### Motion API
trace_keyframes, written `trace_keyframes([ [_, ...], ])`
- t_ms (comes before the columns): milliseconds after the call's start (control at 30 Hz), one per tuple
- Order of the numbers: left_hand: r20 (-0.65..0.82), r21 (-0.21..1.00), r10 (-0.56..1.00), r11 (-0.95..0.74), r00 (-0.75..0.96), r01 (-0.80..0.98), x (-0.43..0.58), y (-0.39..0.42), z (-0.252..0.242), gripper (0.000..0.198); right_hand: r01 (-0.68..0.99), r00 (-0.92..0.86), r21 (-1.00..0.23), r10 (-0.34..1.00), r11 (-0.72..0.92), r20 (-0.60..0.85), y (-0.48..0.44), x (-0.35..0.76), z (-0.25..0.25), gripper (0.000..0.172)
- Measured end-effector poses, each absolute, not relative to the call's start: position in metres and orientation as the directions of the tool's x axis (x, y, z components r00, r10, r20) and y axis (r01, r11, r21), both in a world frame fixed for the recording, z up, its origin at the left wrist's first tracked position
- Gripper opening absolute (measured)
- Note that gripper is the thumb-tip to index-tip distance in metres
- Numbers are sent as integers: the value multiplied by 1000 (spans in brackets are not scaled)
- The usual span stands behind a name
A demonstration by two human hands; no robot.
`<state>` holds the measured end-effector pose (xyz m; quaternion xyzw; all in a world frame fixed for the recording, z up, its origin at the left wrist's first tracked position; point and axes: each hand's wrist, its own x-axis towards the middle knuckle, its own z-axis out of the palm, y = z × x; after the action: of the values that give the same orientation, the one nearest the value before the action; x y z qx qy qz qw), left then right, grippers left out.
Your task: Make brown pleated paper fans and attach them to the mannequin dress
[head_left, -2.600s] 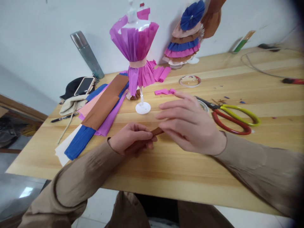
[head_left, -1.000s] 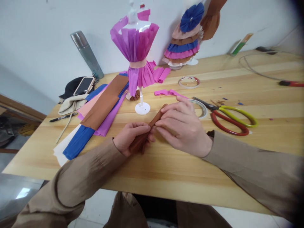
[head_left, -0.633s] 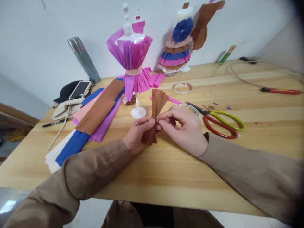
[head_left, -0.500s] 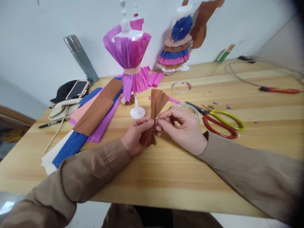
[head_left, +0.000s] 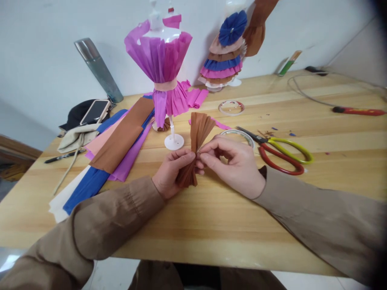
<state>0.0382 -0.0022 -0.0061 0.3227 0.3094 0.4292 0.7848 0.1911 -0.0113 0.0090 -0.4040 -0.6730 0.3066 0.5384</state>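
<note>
My left hand [head_left: 169,174] is closed around a pleated piece of brown crepe paper [head_left: 200,128], its thumb pressing on the gathered middle. The folds fan out above and below the grip. My right hand [head_left: 234,167] pinches thumb and forefinger together right at that gathered middle. Something thin and pale shows at those fingertips, too small to name. Just behind the paper stands a small white dress form wearing a purple and pink crepe paper dress [head_left: 161,60] with a pale waistband. Scissors [head_left: 261,140] with one red and one yellow handle lie right of my right hand.
Left lie stacked crepe paper strips [head_left: 121,145], a phone [head_left: 96,112] on a black cap, and a pen [head_left: 62,157]. A leaning bottle [head_left: 102,74] and a second form in a tiered dress [head_left: 222,64] are behind. Tape rolls [head_left: 231,114] and a red-handled tool [head_left: 359,111] lie right.
The camera view has shifted slightly, so the background sits a little lower-left or higher. Both hands keep their hold at the gathered middle, with the right fingertips only slightly moved.
</note>
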Motion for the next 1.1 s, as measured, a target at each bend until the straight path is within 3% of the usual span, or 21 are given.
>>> trace_keyframes([
  [267, -212, 837, 901, 367, 379, -405, 42, -9, -4, 26, 142, -67, -955, 965, 259, 252, -8, 191, 7, 12],
  [833, -271, 861, 908, 377, 319, -342, 45, -16, 1, 34, 165, -66, -958, 972, 236, 228, -5, 191, 2, 13],
  [1100, -280, 858, 910, 380, 305, -346, 46, -15, 3, 33, 53, -165, -982, 971, 182, 171, -6, 194, 0, 16],
])
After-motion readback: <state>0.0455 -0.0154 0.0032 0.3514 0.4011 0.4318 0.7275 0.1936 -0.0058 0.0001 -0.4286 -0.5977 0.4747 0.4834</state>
